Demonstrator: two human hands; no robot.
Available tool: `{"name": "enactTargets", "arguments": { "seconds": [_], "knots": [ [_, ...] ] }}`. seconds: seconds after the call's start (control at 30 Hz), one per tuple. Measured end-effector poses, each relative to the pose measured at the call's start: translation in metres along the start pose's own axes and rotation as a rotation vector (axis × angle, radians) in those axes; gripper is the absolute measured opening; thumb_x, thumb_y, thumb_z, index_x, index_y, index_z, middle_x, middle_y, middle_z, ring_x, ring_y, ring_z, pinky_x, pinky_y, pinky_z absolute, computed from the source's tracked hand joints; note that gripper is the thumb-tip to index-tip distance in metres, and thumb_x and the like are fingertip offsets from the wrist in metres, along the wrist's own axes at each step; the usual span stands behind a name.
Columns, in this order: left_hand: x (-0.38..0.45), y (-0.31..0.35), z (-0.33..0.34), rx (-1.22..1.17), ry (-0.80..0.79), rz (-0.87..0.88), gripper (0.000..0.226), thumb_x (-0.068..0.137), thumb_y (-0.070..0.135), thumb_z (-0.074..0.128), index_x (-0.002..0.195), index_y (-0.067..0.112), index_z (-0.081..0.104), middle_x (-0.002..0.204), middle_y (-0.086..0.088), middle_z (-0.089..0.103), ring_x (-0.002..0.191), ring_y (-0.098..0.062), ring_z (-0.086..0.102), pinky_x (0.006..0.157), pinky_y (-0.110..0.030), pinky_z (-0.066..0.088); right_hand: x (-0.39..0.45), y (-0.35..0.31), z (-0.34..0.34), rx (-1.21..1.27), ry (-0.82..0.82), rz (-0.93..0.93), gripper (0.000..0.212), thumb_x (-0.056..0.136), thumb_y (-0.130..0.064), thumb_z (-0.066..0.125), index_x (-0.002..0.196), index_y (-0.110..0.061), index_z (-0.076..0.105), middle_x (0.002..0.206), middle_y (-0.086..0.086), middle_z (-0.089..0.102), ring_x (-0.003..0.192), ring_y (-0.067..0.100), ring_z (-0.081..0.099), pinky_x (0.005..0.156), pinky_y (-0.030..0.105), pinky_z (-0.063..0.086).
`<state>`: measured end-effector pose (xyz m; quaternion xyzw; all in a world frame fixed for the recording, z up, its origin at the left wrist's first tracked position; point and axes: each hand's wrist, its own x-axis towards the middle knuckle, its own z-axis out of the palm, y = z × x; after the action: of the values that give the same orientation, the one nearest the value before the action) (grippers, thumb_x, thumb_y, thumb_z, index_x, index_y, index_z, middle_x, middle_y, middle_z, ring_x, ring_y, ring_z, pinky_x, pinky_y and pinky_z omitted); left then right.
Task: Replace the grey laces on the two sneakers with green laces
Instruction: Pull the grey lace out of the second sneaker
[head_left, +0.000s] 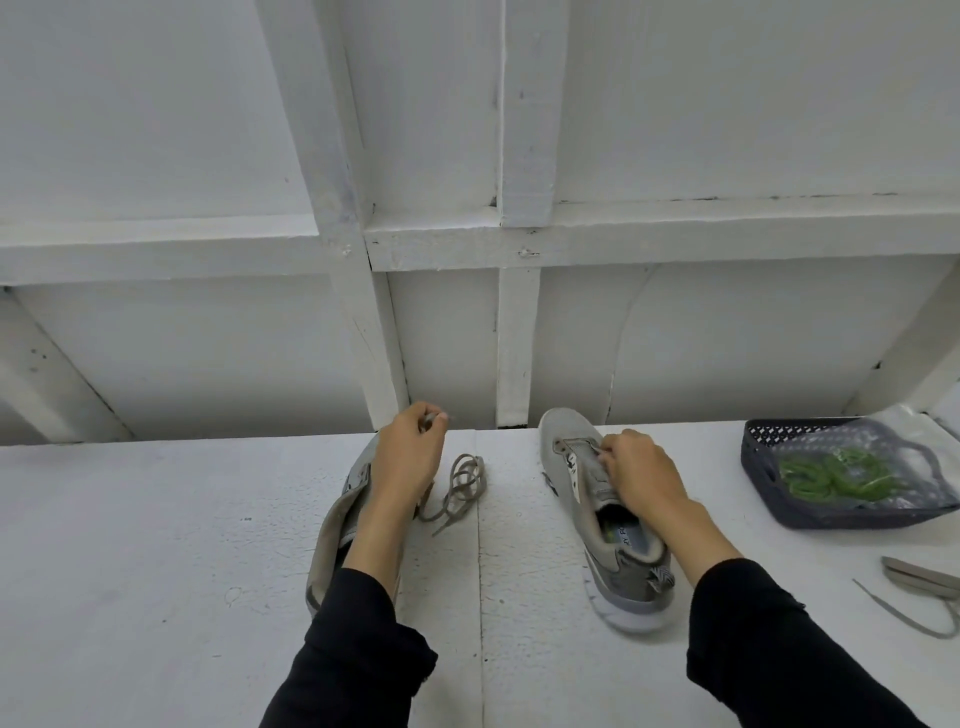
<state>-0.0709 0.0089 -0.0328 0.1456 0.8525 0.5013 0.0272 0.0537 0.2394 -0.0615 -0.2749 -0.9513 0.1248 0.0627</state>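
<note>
Two grey sneakers stand on the white table. The left sneaker (337, 519) is mostly hidden under my left forearm. My left hand (408, 452) is raised above its toe and pinches the tip of a grey lace (460, 486), which trails in loose loops between the shoes. The right sneaker (587, 499) points away from me, its eyelets bare. My right hand (636, 473) grips its tongue and upper. Green laces (826, 475) lie in a clear bag inside a dark basket (761, 470) at the right.
Another grey lace (919, 584) lies on the table near the right edge. A white framed wall (467, 312) rises directly behind the table's far edge. Bare white table surface (156, 545) stretches to the left.
</note>
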Motion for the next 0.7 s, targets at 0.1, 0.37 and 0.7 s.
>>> {"name": "enactTargets", "arguments": {
  "seconds": [0.1,0.37,0.7],
  "knots": [
    [-0.002,-0.001,-0.001,-0.020,-0.069,0.002,0.016,0.093,0.021,0.055,0.088,0.016,0.070,0.082,0.011,0.064,0.082,-0.012,0.056,0.065,-0.022,0.041,-0.003,-0.018,0.000,0.000,0.067,-0.033,0.018,0.093,-0.006,0.046,0.089,-0.005,0.063,0.097,0.012,0.059,0.093,0.031,0.054,0.067,0.032,0.038],
    [-0.006,-0.003,-0.002,-0.092,-0.022,0.030,0.015,0.082,0.024,0.064,0.070,0.025,0.072,0.081,0.020,0.068,0.093,-0.009,0.058,0.079,-0.030,0.044,-0.009,-0.103,0.019,0.164,-0.044,-0.421,0.031,0.091,0.002,0.048,0.111,-0.012,0.068,0.106,0.009,0.062,0.097,0.027,0.059,0.079,0.038,0.050],
    [0.000,-0.011,-0.006,-0.057,0.123,0.118,0.014,0.094,0.030,0.058,0.095,0.029,0.072,0.087,0.014,0.071,0.089,-0.004,0.062,0.076,-0.021,0.048,-0.007,-0.106,0.068,0.008,-0.263,-0.423,0.039,0.085,0.007,0.047,0.117,-0.013,0.058,0.117,0.011,0.055,0.105,0.033,0.055,0.078,0.036,0.045]
  ]
}}
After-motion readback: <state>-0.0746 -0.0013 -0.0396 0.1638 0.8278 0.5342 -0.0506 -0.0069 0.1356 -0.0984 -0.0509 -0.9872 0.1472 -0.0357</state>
